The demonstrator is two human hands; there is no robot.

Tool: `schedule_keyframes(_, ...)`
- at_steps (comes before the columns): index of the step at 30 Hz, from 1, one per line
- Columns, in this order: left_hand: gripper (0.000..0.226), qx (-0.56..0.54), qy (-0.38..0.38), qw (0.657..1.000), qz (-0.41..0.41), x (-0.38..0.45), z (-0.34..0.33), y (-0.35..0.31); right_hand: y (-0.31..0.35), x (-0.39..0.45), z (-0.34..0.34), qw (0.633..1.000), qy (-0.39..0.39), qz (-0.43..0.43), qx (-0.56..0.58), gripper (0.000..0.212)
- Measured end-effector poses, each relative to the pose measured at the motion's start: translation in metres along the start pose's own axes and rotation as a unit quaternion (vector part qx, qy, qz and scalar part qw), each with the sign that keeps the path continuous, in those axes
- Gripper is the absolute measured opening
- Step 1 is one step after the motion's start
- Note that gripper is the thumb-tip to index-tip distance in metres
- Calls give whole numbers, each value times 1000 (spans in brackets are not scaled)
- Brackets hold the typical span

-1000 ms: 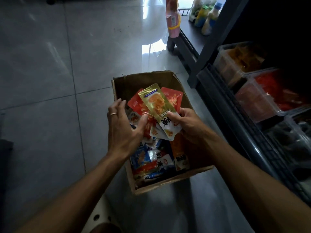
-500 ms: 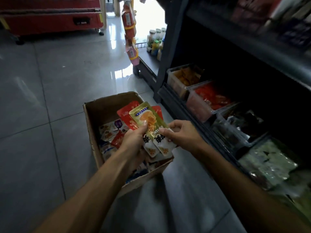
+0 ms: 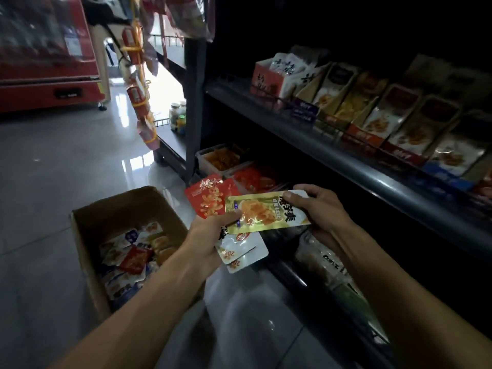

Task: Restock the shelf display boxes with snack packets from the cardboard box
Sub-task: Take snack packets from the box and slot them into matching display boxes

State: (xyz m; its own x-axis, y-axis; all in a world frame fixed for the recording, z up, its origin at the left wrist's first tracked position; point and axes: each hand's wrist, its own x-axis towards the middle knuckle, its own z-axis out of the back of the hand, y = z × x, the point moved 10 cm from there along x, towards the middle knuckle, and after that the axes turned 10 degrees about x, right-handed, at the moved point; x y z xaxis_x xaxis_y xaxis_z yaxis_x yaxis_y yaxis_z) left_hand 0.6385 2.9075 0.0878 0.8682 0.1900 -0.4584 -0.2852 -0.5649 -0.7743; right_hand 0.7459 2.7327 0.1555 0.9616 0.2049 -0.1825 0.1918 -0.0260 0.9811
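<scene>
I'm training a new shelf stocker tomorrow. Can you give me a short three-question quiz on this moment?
1. True or false: the gold packet is held by both hands.
2. Which packet does the left hand alone hold behind the gold one? A) red packet B) green packet C) black packet
3. Fill in: the cardboard box stands on the ____.

Key: 1 true, the right hand pinches its far end. 2 A. 3 floor.
</scene>
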Motion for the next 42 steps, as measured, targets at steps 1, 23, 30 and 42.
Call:
schedule_keyframes(1, 20, -6, 7, 1000, -7, -4, -14, -2, 7, -6, 7, 1000, -4, -9, 18, 29)
schedule_keyframes(23, 26, 200, 163, 964, -59, -74, -274, 45, 148, -145, 262, 979, -156, 89, -93, 21)
schedule_keyframes(30, 20, 232, 192, 953, -23, -94, -352, 87, 198, -205, 353, 943, -200, 120, -239, 11)
schedule_keyframes(42, 33, 244, 213, 946, 4, -102, -398, 109, 264, -222, 423, 849, -325, 262, -324, 7)
